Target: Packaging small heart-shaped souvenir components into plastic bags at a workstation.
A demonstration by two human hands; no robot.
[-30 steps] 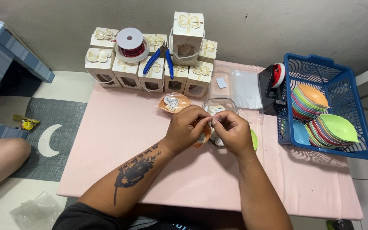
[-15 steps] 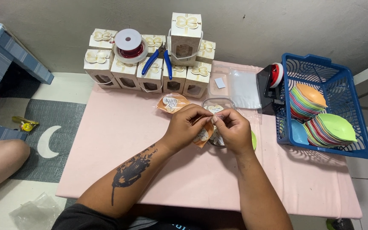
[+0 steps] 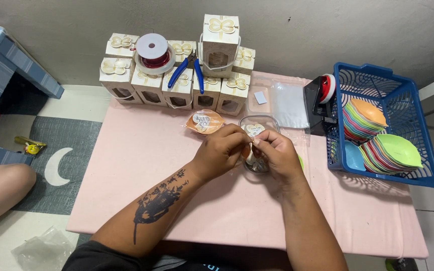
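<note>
Where hands (image 3: 249,150) meet, item hidden.

Left hand (image 3: 222,150) and right hand (image 3: 275,153) hide a small orange piece (image 3: 247,150) (shape unclear).

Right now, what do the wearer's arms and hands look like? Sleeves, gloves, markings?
Both hands bare, no gloves, no rings or watch visible. Left hand: forearm bare, with a large dark tattoo along it. Right hand: forearm bare, unmarked. A dark short-sleeved top shows at the left shoulder.
</note>
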